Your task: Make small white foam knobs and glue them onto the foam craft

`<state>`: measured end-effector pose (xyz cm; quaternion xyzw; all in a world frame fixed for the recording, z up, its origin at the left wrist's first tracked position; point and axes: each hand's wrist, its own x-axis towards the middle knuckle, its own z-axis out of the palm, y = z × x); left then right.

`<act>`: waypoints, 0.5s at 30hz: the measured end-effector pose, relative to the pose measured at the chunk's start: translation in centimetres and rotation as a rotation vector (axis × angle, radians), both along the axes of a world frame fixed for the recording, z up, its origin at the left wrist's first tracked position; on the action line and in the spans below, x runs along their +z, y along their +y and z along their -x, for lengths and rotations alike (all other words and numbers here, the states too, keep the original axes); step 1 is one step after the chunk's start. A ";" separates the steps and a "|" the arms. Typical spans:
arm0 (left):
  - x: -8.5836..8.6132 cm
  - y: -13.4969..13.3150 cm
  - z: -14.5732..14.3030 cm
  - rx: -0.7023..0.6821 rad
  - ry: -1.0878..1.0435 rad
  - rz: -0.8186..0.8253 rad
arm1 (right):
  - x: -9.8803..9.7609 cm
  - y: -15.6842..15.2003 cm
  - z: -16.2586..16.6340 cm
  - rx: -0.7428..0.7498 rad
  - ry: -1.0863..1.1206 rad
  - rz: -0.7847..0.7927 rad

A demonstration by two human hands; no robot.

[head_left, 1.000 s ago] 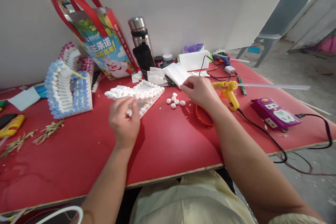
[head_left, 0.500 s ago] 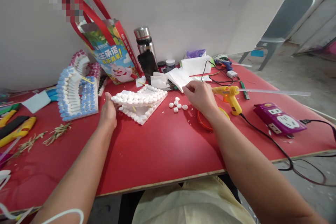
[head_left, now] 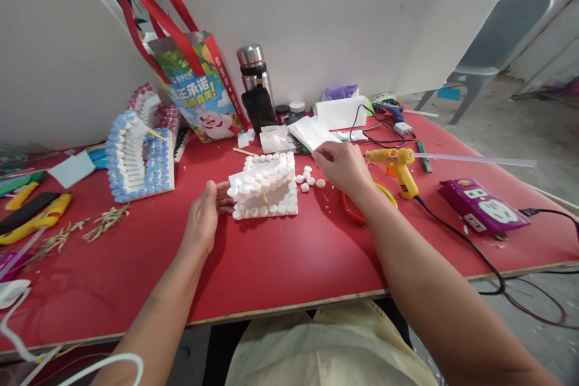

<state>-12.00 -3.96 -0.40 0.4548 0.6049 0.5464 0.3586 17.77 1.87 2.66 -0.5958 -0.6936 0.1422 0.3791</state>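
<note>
A white model (head_left: 265,186) edged with rows of small white rounded pieces stands on the red table, a slanted upper panel above its base. My left hand (head_left: 205,214) is at its left side, thumb up and fingers stretched out; the fingertips are partly behind the model's edge. Several loose white pieces (head_left: 307,178) lie just right of the model. My right hand (head_left: 341,166) is closed, thumb and fingers pressed together at the lower end of a folded white paper (head_left: 311,131). Whatever is between those fingers is hidden. Nearby on the right is a yellow glue gun (head_left: 400,169).
A purple power strip (head_left: 482,208) sits at the right, with cables trailing off the table edge. Orange and yellow rings (head_left: 353,210) lie under my right wrist. A blue-and-white model (head_left: 136,163), a shopping bag (head_left: 199,90) and a steel flask (head_left: 254,69) stand behind.
The white model has been turned, its base edge now facing me squarely. My left hand has moved slightly right along with it. My right hand stays by the folded paper.
</note>
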 end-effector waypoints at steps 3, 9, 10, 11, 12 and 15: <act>0.1 -0.9 -0.6 -0.002 -0.053 0.018 | -0.3 0.1 0.1 0.019 -0.010 -0.017; 0.0 -1.7 -1.1 -0.017 0.022 0.055 | -0.2 0.3 0.1 -0.011 -0.006 0.010; 0.0 -1.8 -1.1 -0.017 0.038 0.057 | -0.1 0.3 0.0 -0.022 -0.006 0.014; 0.0 -1.9 -1.0 -0.019 0.060 0.058 | -0.1 0.2 0.0 -0.036 -0.005 0.012; 0.0 -2.0 -0.9 -0.025 0.084 0.059 | 0.0 0.2 0.0 -0.046 -0.002 0.008; 0.0 -2.4 -0.5 -0.060 0.172 0.061 | 0.0 0.0 -0.1 -0.078 0.012 -0.025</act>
